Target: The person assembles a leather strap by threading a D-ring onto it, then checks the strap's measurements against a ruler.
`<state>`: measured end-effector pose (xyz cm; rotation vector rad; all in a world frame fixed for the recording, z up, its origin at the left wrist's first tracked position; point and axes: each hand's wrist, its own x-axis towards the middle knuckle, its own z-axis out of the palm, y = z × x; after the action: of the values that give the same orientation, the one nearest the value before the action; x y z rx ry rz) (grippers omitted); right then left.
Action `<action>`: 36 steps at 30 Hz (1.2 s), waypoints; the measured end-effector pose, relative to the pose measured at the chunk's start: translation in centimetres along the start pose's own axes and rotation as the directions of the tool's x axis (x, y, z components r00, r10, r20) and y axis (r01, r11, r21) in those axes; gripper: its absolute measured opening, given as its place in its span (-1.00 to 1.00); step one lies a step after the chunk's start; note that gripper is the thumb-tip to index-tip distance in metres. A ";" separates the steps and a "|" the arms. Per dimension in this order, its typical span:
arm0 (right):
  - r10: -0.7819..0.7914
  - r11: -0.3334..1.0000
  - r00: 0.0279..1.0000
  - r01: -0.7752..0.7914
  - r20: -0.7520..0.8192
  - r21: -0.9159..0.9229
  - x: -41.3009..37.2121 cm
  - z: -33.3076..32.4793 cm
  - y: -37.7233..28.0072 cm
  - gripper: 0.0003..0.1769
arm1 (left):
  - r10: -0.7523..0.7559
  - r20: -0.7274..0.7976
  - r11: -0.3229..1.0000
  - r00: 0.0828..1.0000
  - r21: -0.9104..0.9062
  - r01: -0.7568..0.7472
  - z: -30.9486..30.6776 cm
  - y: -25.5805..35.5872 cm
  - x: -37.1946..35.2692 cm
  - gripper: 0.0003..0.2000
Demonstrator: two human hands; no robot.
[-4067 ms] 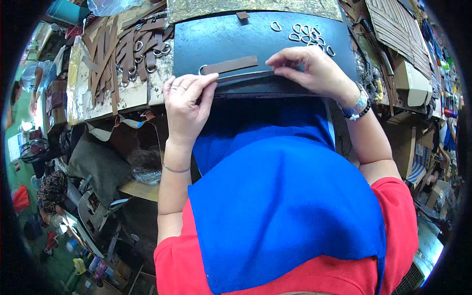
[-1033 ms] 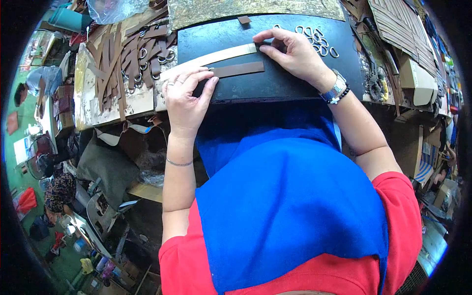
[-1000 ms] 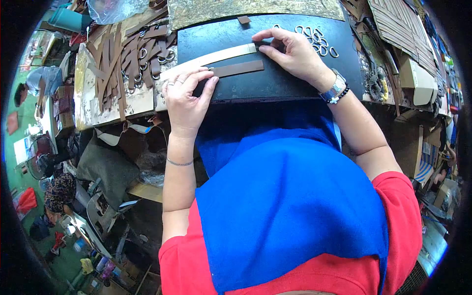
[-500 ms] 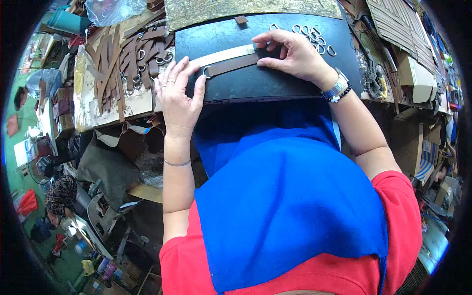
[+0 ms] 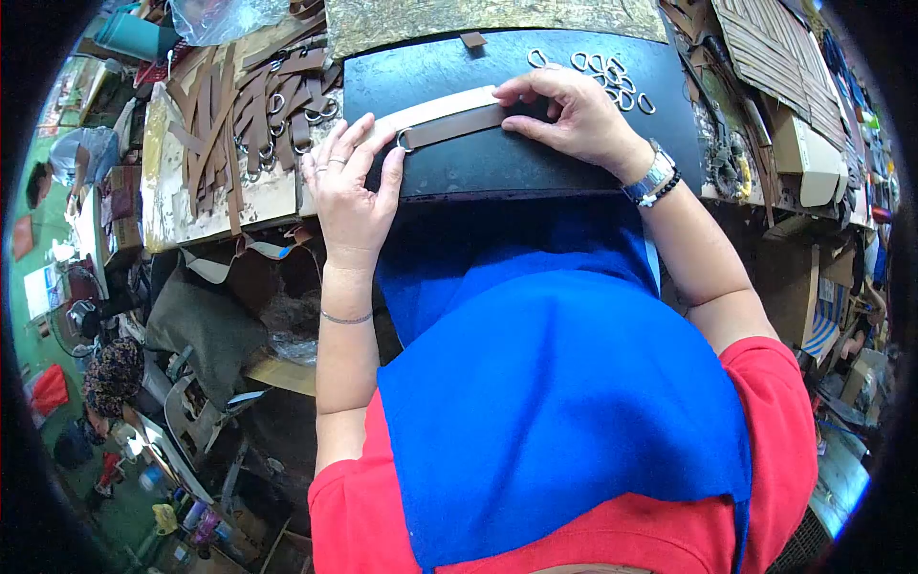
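A brown leather strap (image 5: 454,127) lies on the black work board, a metal D-ring (image 5: 404,140) at its left end. Along its far edge runs a pale flat strip (image 5: 440,109). My left hand (image 5: 354,187) rests with fingers stretched over the left end of the pale strip, its thumb beside the D-ring. At the other end is my right hand (image 5: 579,115), fingers curved and thumb apart. Its index fingertip is at the pale strip's right end, and the thumb tip is right at the strap's end.
Several loose D-rings (image 5: 602,77) lie on the black board (image 5: 535,172), near a small brown leather piece (image 5: 473,39). Many ringed brown straps (image 5: 253,115) are heaped at the left. A worn tan sheet (image 5: 497,21) borders the back; cardboard (image 5: 803,158) stands right.
My right index finger has come down to the end of the pale strip, narrowing its gap to the thumb. The left hand, strap and strip stay nearly in place.
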<state>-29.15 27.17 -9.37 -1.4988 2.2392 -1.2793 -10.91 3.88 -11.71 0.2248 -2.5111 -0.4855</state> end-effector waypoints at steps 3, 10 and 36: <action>0.021 1.000 1.000 -0.021 -0.001 0.006 0.1 -0.1 -0.3 -0.66 | -0.006 0.008 1.000 1.000 -0.014 0.006 -0.2 0.2 0.1 -0.79; 0.054 0.999 0.998 -0.054 0.019 -0.001 0.1 -0.3 -0.8 -0.67 | -0.068 0.016 0.996 0.998 -0.049 0.068 -0.5 0.7 0.2 -0.70; 0.030 0.999 0.999 -0.031 0.016 0.029 0.1 0.0 -0.1 -0.63 | 0.000 0.015 0.996 1.000 -0.095 0.001 -0.2 1.8 0.2 -0.43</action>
<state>-29.08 27.11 -9.24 -1.4538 2.2147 -1.2815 -11.08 5.40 -10.76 0.1861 -2.4951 -0.6069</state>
